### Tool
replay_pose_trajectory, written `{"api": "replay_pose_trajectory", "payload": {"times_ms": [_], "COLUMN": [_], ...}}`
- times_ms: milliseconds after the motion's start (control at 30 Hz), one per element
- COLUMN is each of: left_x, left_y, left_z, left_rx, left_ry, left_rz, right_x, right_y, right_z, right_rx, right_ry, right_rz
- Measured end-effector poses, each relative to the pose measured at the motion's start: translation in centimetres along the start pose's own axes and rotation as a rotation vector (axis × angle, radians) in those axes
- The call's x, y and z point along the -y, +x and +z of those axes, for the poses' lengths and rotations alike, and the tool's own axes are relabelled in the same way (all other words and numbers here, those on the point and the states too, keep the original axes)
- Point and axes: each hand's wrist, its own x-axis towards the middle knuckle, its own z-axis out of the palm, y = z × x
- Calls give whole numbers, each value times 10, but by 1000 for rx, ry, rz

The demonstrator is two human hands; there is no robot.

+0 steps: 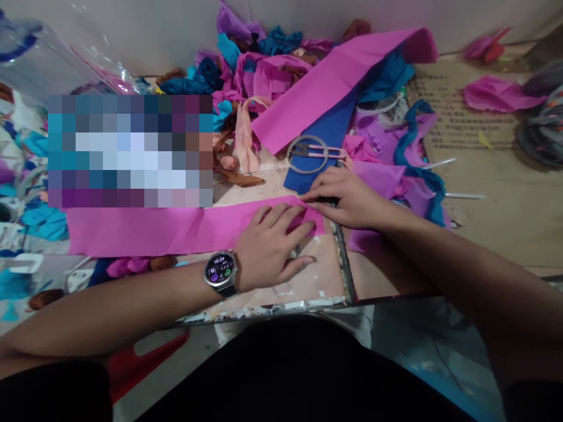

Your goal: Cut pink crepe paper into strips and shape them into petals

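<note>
A long pink crepe-paper strip lies across the board in front of me. My left hand, with a watch on the wrist, rests flat on the strip's right end, fingers stretched out. My right hand presses its fingertips on the strip's right edge, fingers close together and flat, nothing gripped that I can see. Just behind my right hand a pair of thread snips lies on a blue sheet.
A heap of crumpled pink, purple, blue and brown paper fills the back. A second wide pink strip runs diagonally to the right. Cardboard covers the right side. Blue scraps lie at the left. The board's front edge is near my body.
</note>
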Motion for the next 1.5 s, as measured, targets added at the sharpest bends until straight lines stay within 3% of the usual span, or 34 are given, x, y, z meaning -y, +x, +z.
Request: {"api": "replay_pose_trajectory", "payload": {"times_ms": [1500], "left_x": [-1], "left_y": [0], "left_z": [0], "left_rx": [-25], "left_ry": [-11], "left_rz": [-13], "right_x": [1], "right_y": [0], "right_z": [5], "right_rx": [-21], "right_ry": [17], "right_rz": [32]}}
